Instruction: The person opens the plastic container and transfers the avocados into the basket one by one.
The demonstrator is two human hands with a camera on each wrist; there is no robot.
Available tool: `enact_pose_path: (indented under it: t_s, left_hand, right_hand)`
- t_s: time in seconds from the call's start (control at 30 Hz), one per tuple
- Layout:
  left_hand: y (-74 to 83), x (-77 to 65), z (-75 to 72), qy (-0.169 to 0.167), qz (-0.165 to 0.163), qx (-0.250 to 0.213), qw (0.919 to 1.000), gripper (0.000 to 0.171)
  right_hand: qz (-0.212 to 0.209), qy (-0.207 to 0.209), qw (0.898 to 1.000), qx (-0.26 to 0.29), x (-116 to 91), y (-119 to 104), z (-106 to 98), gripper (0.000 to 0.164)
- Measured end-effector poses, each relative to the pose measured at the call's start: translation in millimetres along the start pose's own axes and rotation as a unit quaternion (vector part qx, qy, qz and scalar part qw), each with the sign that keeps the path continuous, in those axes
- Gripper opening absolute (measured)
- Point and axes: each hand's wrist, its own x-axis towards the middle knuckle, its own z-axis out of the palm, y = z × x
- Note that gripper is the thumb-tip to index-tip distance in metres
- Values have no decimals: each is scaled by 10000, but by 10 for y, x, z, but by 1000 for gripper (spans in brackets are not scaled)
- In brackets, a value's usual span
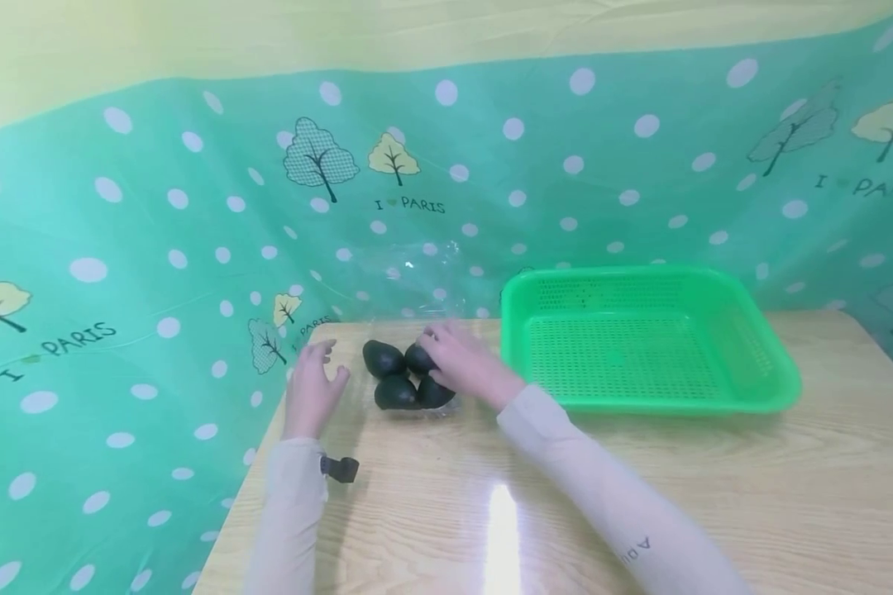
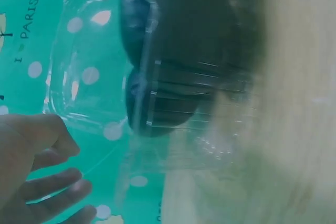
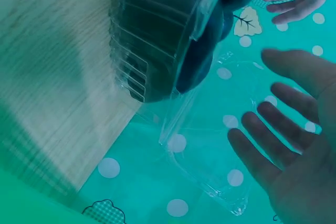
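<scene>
Several dark avocados (image 1: 384, 359) sit in a clear plastic clamshell box (image 3: 139, 69) on the table. Its transparent lid (image 1: 413, 273) stands raised behind them, by the patterned cloth. My right hand (image 1: 465, 364) is above the right side of the box and overlaps the avocados there in the head view. The right wrist view shows the fingers spread, with a gap between them and the fruit. To the left of the box is my left hand (image 1: 315, 392), its fingers loosely bent and nothing in it.
A green plastic basket (image 1: 777, 388) with a perforated bottom stands just right of the box. Behind the wooden table (image 1: 432, 512) hangs a turquoise cloth (image 1: 625, 132) with dots and trees. A black strap piece (image 1: 340, 469) sticks out from the left wrist.
</scene>
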Motion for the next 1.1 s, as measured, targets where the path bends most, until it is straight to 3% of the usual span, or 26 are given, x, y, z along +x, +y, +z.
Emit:
enact_pose_path:
  t_s: [0.23, 0.4, 0.57, 1.1]
  left_hand:
    - [-48, -68, 76, -192, -109, -142, 9997, 51]
    - [-105, -122, 93, -426, -334, -252, 9982, 51]
    - [-114, -146, 133, -632, -357, -304, 9969, 50]
    - [-105, -160, 215, -561, -773, -561, 9938, 43]
  right_hand:
    - [-202, -624, 9975, -269, -36, -17, 103, 54]
    - [-386, -671, 9947, -679, -32, -41, 190, 53]
    - [-454, -586, 9902, -1186, -53, -45, 241, 48]
    - [-197, -982, 9895, -1041, -1, -63, 294, 43]
